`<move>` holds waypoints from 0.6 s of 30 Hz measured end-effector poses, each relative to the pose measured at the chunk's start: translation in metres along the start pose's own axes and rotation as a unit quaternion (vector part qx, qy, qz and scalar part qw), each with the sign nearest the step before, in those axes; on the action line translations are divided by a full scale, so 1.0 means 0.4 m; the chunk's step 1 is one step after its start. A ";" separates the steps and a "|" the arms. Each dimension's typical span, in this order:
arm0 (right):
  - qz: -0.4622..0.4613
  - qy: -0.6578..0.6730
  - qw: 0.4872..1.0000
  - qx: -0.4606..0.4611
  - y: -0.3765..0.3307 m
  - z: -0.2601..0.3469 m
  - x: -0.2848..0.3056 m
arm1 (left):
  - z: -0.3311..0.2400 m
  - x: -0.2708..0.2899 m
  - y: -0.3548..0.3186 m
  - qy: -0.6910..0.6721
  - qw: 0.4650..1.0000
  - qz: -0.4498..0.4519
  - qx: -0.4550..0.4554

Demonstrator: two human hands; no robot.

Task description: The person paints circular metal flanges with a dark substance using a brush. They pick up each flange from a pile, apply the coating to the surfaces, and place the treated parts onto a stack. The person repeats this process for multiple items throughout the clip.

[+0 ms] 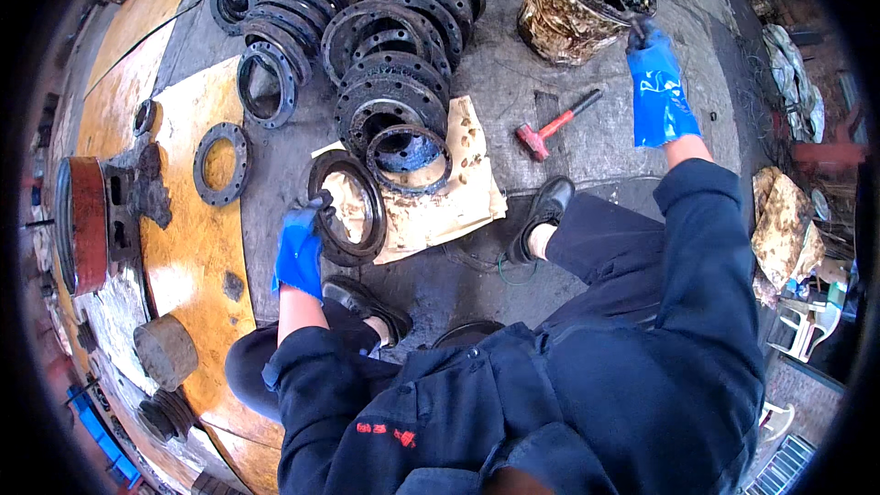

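Observation:
My left hand (301, 243), in a blue glove with blackened fingers, grips the left rim of a dark flange ring (369, 211) that stands tilted near my feet. Brown paper (440, 218) shows through and beside the ring. My right hand (655, 82), gloved the same way, is stretched out to the rim of a stained bucket (559, 23) with dark stuff inside. Its blackened fingers are closed; what lies in them is too dark to make out. Just beyond the held ring, a smaller ring (410, 185) leans against a row of dark flanges (394, 96).
A red hammer (555, 128) lies between the paper and the bucket. Several more flanges (293, 14) are stacked at the far left. A loose flange (222, 163) rests on a yellowish board (192, 261), with a round block (165, 353) nearer me. Crumpled sheeting (784, 229) lies at the right.

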State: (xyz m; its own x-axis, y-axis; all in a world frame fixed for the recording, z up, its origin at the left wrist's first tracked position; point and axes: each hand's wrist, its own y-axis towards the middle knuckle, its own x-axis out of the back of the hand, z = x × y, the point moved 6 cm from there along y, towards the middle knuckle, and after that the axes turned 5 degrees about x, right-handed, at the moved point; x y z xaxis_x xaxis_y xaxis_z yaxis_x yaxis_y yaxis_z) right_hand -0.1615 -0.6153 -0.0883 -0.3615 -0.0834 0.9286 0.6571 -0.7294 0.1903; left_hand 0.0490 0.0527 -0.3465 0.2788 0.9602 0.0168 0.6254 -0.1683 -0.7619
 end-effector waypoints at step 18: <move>0.275 0.406 0.871 0.011 -0.432 0.443 0.075 | 0.002 -0.220 -0.154 0.135 0.989 -0.006 -0.055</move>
State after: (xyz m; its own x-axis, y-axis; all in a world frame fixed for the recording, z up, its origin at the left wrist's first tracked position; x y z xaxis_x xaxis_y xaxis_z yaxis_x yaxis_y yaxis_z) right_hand -0.1685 -0.3714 -0.0369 -0.3303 -0.8764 0.3505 0.8886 -0.4139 -0.1978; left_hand -0.0146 -0.0212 -0.3015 0.4460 0.8702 0.2095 0.7008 -0.1940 -0.6864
